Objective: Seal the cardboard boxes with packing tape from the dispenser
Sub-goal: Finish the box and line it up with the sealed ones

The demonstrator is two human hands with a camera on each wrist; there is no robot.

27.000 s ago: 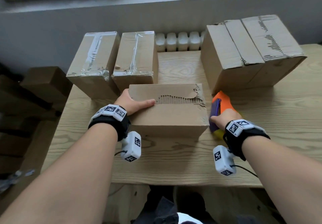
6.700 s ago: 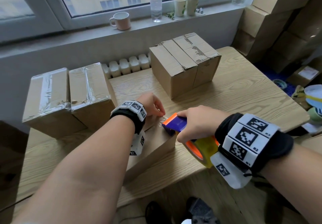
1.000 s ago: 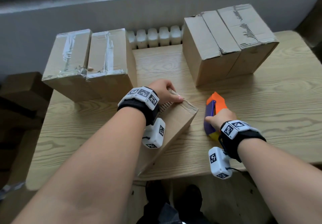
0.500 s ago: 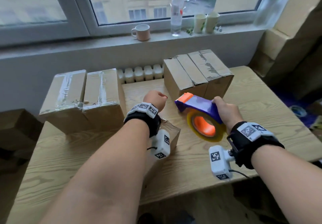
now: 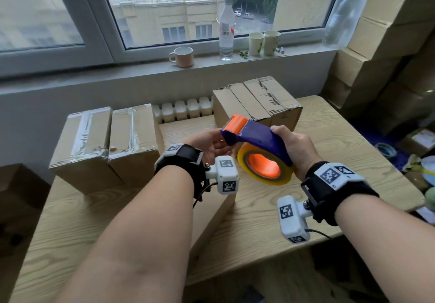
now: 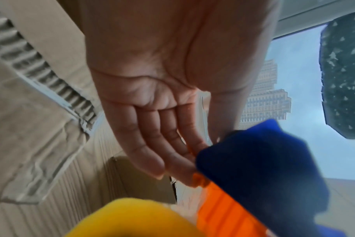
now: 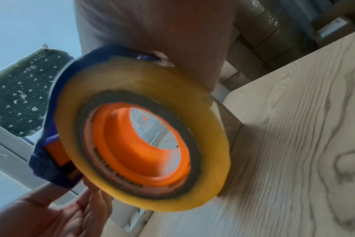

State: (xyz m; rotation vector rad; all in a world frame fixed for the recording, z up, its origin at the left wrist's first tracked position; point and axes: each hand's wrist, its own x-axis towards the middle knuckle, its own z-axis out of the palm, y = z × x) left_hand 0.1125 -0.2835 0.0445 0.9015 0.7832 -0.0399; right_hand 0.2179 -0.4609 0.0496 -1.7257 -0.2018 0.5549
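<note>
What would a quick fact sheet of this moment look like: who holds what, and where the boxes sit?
right hand: grips the tape dispenser, held above the table
left hand: fingers straight, fingertips at the dispenser's orange front end
tape roll: yellow, on an orange hub
taped boxes: two, far left of the table
untaped boxes: two, at the back
box being worked on: under the left forearm
windowsill: mug, bottle, two paper cups

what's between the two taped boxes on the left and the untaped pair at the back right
In the head view, a white radiator behind the bare table fills the gap between the taped boxes and the untaped pair.
</note>
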